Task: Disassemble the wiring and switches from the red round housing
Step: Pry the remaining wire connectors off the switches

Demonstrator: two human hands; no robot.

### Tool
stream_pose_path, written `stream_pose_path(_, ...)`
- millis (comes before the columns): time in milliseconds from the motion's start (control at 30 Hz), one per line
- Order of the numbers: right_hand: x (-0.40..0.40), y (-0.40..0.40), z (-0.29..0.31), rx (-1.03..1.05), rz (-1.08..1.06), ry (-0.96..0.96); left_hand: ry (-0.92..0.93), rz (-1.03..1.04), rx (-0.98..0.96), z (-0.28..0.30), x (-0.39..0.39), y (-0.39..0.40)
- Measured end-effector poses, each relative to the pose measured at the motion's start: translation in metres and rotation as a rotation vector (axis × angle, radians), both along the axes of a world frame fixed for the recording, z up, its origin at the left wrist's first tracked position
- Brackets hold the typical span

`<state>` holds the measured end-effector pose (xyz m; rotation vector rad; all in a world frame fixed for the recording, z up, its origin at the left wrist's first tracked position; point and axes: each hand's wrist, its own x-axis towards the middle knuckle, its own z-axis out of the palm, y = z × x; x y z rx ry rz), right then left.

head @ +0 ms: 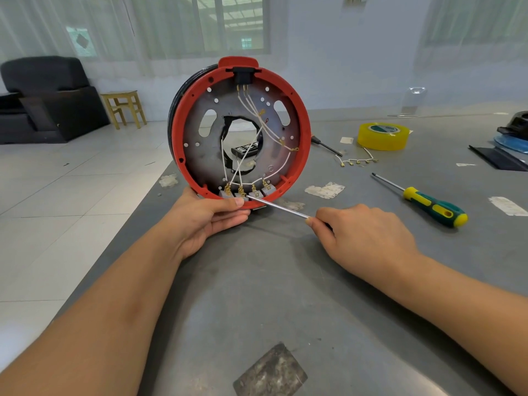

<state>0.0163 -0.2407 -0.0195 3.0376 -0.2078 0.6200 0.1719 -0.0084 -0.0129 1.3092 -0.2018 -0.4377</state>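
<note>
— Head view, item one?
— Red round housing (303,130), stood on edge on grey table (285,281), open side toward camera; white wiring (251,107) looped across metal plate; four grey switches (246,192) in a row at bottom rim.

— Hands?
— Left hand (205,221) cupped under bottom rim, fingers curled round it, thumb pressed beside second switch; right hand (363,235) closed round handle of thin screwdriver (277,206), tip touching switch row.

— Remainder on table?
— Green-and-yellow screwdriver (434,207) lying right of housing; yellow tape roll (383,135) farther back; loose wire with brass terminals (357,160) near tape.
</note>
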Motion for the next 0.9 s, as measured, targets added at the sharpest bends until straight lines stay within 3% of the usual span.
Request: stream_pose_path(900,0.0021,0.0008,-0.0023,0.066,-0.04,-0.007,0.024,0.048,-0.036,-0.0016,0.0014,-0.0022)
